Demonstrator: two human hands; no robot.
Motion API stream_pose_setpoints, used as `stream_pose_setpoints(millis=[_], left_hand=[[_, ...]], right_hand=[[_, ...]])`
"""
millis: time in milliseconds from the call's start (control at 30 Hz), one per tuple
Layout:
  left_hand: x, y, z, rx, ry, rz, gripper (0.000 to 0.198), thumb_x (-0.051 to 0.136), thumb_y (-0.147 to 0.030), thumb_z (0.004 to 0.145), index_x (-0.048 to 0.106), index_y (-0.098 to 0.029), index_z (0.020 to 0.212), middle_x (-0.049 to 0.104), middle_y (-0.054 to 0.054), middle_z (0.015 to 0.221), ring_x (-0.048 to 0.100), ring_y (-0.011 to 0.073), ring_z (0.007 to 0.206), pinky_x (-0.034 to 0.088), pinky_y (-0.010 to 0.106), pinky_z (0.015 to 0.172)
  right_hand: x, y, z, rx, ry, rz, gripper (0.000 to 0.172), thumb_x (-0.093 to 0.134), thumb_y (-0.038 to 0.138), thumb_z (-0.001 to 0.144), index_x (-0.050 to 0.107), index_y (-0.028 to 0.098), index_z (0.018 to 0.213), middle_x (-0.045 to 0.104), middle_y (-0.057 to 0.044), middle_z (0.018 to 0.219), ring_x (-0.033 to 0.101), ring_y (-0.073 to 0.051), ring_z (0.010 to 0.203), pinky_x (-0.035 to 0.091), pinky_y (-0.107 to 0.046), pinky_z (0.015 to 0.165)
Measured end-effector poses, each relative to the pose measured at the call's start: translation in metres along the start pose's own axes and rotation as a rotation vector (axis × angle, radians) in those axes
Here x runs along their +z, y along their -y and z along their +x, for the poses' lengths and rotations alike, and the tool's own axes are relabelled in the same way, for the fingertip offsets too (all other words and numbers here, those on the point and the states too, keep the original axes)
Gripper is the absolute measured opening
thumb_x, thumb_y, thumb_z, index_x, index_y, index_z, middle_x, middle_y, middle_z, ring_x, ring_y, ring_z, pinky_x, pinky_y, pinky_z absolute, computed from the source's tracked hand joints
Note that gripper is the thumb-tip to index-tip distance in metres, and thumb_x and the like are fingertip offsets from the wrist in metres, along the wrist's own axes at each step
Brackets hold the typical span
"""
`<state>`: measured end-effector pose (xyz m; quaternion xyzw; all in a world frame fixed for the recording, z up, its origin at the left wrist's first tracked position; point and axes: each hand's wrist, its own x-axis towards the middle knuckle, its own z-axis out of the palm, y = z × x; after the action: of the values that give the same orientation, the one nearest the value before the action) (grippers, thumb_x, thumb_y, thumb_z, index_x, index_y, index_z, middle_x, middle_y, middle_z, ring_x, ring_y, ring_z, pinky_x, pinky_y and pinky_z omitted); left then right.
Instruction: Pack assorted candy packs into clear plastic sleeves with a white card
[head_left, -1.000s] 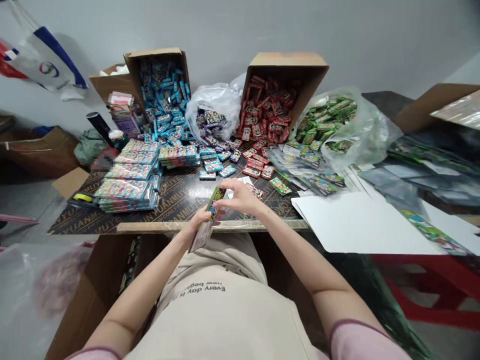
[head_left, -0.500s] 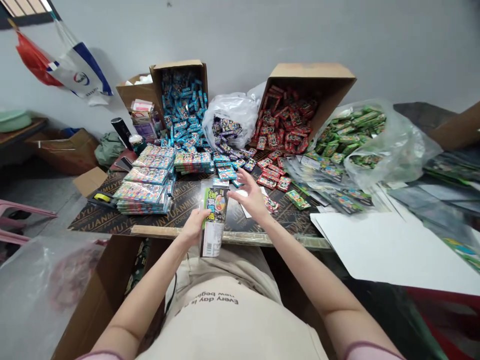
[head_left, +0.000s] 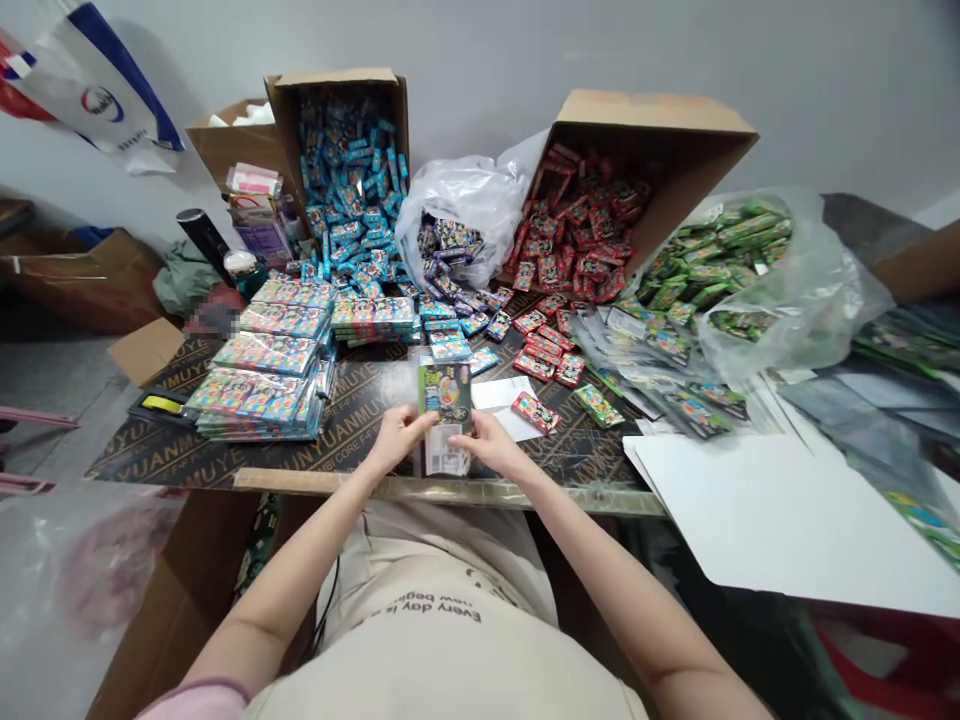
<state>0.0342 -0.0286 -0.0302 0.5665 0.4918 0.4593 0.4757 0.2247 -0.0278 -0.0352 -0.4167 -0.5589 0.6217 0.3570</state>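
A printed plastic packaging bag (head_left: 445, 400), dark with green and a barcode label, is held upright between my two hands above the table's front edge. My left hand (head_left: 399, 436) is closed on its left side, thumb across the front. On the opposite side, my right hand (head_left: 491, 442) grips the bag's right edge. Just beyond it lie small blue packets (head_left: 450, 345). Right of my hands, a red packet (head_left: 535, 411) rests partly on a white card (head_left: 504, 396), and a green packet (head_left: 598, 405) lies farther right.
Stacks of filled packs (head_left: 259, 375) stand at left. Behind are a box of blue packets (head_left: 274, 95), a bag of purple ones (head_left: 450, 185), a box of red ones (head_left: 690, 150) and a bag of green ones (head_left: 825, 290). White sheets (head_left: 780, 520) overhang the front right edge.
My right hand has come down from its raised, spread pose and now grips the bag's right edge. The bag has moved slightly away from my body, over the table. The view has shifted.
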Motion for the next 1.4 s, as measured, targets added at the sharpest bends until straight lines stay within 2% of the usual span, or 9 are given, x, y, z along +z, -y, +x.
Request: stream_pose_setpoints(millis=[200,267,367,500,667,767,967,1200,1400], left_hand=[[0.004,0.009,-0.005,-0.049,0.294,-0.018,0.025,0.070,-0.038,0.074,0.069,-0.013,0.081,0.064,0.001,0.070,0.055,0.0133,0.065,0.042,0.024,0.064],[0.009,0.000,-0.005,-0.101,0.261,-0.085,0.027,0.075,-0.036,0.069,0.071,-0.014,0.084,0.069,0.003,0.077,0.060,0.0152,0.070,0.045,0.025,0.068],[0.020,-0.022,0.002,-0.241,0.043,-0.399,0.039,0.075,-0.044,0.066,0.072,-0.016,0.094,0.073,0.005,0.086,0.065,0.0168,0.075,0.048,0.025,0.069],[0.029,-0.045,0.016,-0.345,-0.144,-0.722,0.031,0.073,-0.043,0.067,0.072,-0.015,0.079,0.073,0.003,0.074,0.066,0.0152,0.070,0.049,0.024,0.068],[0.015,-0.060,0.023,-0.459,0.016,-0.683,0.021,0.067,-0.023,0.057,0.073,-0.015,0.075,0.074,0.005,0.077,0.067,0.0159,0.070,0.049,0.024,0.066],[0.007,-0.075,0.018,-0.318,0.038,-0.458,0.025,0.064,-0.014,0.055,0.073,-0.017,0.077,0.074,0.004,0.078,0.068,0.0182,0.074,0.052,0.028,0.072],[0.010,-0.096,-0.001,0.173,-0.075,0.128,0.007,0.071,-0.021,0.069,0.077,-0.021,0.071,0.076,0.005,0.081,0.070,0.0213,0.080,0.055,0.036,0.081],[0.001,-0.094,0.009,-0.046,0.026,0.003,0.020,0.081,-0.028,0.062,0.077,-0.017,0.078,0.075,0.005,0.074,0.070,0.0195,0.067,0.057,0.030,0.066],[0.001,-0.098,0.001,0.165,0.069,0.199,0.005,0.073,-0.023,0.071,0.075,-0.018,0.069,0.074,0.005,0.073,0.069,0.0178,0.068,0.055,0.028,0.066]], right_hand=[[-0.012,0.015,0.013,-0.087,-0.266,0.119,0.049,0.075,0.054,0.067,0.064,0.022,0.101,0.072,-0.004,0.098,0.065,-0.020,0.087,0.052,-0.034,0.079],[-0.010,0.028,0.021,-0.120,-0.408,0.188,0.040,0.070,0.058,0.071,0.065,0.023,0.089,0.070,-0.001,0.085,0.063,-0.017,0.078,0.051,-0.030,0.073],[0.004,0.036,0.027,-0.186,-0.537,0.165,0.035,0.071,0.055,0.071,0.062,0.022,0.071,0.062,0.002,0.070,0.057,-0.015,0.069,0.048,-0.027,0.068],[0.027,0.031,0.021,-0.257,-0.601,0.211,0.041,0.044,0.056,0.088,0.067,0.023,0.082,0.067,-0.001,0.084,0.060,-0.017,0.083,0.047,-0.030,0.079],[0.020,0.040,0.011,-0.123,-0.446,0.399,0.017,0.058,0.035,0.072,0.068,0.021,0.071,0.069,-0.001,0.077,0.062,-0.020,0.084,0.046,-0.034,0.085],[0.007,0.052,0.006,-0.070,-0.403,0.438,0.012,0.068,0.027,0.065,0.067,0.022,0.076,0.068,0.001,0.075,0.063,-0.017,0.076,0.049,-0.033,0.079],[-0.006,0.060,-0.011,-0.239,-0.423,0.078,0.015,0.077,0.036,0.070,0.070,0.023,0.074,0.074,-0.005,0.085,0.068,-0.023,0.085,0.054,-0.039,0.081],[-0.008,0.070,-0.022,-0.201,-0.385,0.031,0.021,0.077,0.040,0.071,0.074,0.021,0.080,0.072,-0.003,0.075,0.067,-0.018,0.066,0.056,-0.034,0.065],[-0.004,0.074,-0.025,-0.215,-0.344,-0.015,0.015,0.075,0.035,0.073,0.072,0.020,0.074,0.069,-0.001,0.067,0.062,-0.015,0.057,0.053,-0.029,0.057]])
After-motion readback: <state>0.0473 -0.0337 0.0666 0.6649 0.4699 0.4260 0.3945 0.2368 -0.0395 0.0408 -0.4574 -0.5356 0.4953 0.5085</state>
